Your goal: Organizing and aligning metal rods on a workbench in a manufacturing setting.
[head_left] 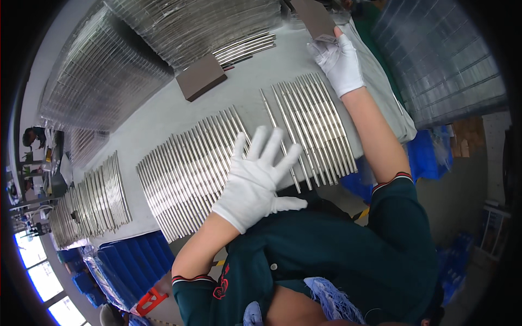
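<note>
My left hand (256,185), in a white glove with bare fingertips not showing, is spread flat over a row of slim silver metal rods (187,174). Its fingers reach toward the gap beside a second group of rods (315,127) on the right. My right hand (342,66), also gloved in white, is at the table's far right. Its thumb and fingers grip the near end of a grey-brown rectangular block (315,20). A similar grey-brown block (201,77) lies on the grey table covering (147,122), beyond the rods.
Stacks of clear plastic trays (103,70) stand at the far left and back. More rods (247,48) lie behind the block, and another row (92,201) at the left. Clear plastic-wrapped stacks (440,54) rise on the right. Blue bins (136,261) sit below the table's left edge.
</note>
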Available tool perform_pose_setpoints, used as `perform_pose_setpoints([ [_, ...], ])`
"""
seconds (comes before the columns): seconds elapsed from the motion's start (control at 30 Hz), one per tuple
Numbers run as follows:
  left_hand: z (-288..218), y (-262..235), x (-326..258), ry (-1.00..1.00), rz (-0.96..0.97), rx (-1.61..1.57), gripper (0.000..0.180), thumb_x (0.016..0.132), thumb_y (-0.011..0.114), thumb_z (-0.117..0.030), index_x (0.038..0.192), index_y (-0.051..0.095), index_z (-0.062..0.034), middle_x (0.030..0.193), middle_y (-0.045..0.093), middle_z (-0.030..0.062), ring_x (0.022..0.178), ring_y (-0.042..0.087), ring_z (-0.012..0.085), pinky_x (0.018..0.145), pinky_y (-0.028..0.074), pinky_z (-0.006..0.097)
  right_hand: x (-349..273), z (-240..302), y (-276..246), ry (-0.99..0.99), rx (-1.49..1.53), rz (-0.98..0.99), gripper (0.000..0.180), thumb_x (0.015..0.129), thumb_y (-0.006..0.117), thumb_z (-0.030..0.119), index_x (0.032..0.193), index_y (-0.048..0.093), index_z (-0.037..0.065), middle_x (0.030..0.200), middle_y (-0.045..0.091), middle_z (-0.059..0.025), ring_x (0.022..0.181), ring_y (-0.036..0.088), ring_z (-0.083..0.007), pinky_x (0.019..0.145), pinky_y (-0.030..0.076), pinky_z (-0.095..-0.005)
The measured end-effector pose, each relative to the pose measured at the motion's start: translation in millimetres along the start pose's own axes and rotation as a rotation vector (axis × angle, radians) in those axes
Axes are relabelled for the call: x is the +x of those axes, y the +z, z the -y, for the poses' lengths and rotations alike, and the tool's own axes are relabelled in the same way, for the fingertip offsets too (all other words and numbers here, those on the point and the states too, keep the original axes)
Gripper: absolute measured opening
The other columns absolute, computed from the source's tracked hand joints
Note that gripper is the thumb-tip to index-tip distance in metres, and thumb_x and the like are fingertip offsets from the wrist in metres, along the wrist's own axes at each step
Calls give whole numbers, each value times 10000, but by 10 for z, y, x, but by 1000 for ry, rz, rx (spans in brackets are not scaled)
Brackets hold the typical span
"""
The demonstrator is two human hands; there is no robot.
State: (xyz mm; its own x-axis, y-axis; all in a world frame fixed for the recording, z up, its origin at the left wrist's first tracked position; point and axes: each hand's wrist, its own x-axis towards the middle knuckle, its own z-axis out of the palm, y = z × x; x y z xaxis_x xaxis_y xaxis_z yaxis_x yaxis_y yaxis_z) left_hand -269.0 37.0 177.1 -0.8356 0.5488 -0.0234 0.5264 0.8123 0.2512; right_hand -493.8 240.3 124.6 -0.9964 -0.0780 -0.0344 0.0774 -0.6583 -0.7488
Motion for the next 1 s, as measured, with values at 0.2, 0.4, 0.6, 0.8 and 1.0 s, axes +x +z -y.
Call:
perform_pose_setpoints([
  [0.2,316,171,-647,-314,-4,119,943,792,594,-723,1492,421,-115,1505,363,282,1410,285,505,1139,145,651,23,-14,17,0,-36,44,464,986,577,376,1311,527,49,1195,633,-128,1042,642,-265,958,532,-419],
  [0.4,153,178,-460,-270,54,79,985,784,561,-767,1504,389,-117,1533,322,278,1414,256,523,1144,127,652,6,-69,60,-2,-103,44,465,986,587,366,1303,529,29,1195,639,-135,1038,649,-254,948,537,-398],
  [0.6,-14,302,-133,-32,-29,-107,1013,730,598,-785,1475,426,-120,1501,365,277,1390,304,515,1133,183,645,142,-26,-161,0,-88,65,448,986,595,350,1289,539,25,1158,650,-127,999,663,-242,953,538,-395],
  [0.8,465,134,-837,-440,-177,123,1021,718,658,-733,1471,430,-83,1473,402,275,1378,318,493,1134,186,631,71,-8,-44,-39,-71,-37,354,1002,578,320,1188,582,19,1040,655,-121,996,636,-235,998,523,-434],
  [1.0,1014,288,-1781,-924,-219,211,932,850,562,-697,1506,377,-61,1518,348,301,1409,289,510,1137,202,644,-23,-18,112,-114,-287,34,487,971,620,369,1296,533,17,1215,631,-121,1086,637,-252,988,507,-404],
])
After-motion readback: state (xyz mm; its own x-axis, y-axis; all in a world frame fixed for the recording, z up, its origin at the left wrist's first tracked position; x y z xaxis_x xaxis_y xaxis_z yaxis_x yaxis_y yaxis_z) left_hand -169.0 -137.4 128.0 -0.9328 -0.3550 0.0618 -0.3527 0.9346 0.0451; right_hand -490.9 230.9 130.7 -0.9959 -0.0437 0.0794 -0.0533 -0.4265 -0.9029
